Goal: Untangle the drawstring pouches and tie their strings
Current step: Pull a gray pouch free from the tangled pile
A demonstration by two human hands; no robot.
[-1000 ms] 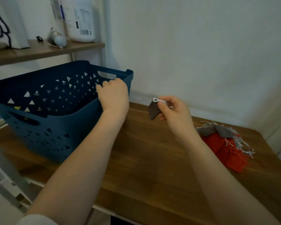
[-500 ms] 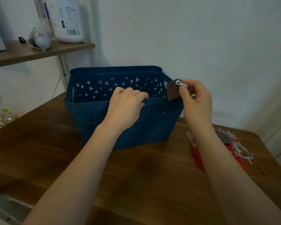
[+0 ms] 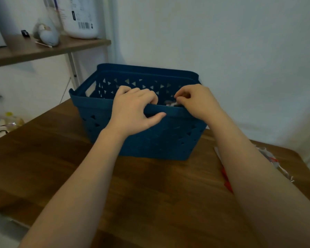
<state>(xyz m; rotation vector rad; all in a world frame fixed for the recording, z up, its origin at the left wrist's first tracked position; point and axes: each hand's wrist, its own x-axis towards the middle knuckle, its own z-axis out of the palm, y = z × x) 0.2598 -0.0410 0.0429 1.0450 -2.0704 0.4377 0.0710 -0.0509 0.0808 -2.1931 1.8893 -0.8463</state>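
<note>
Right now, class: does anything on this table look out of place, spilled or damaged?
Nothing stands out. The blue basket sits upright on the wooden table, the left hand gripping its rim; the pouch pile lies loose at the right.

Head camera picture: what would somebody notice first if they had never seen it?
Probably the big blue basket with triangle holes, standing mid-table on the brown wooden table. The left hand grips its near rim, and the right hand reaches over the rim, fingers pinched just above something small. Red and grey pouches peek out at the table's right edge.

Right hand (image 3: 195,102) has dropped over the basket (image 3: 168,140) rim — brown pouch now mostly hidden.
</note>
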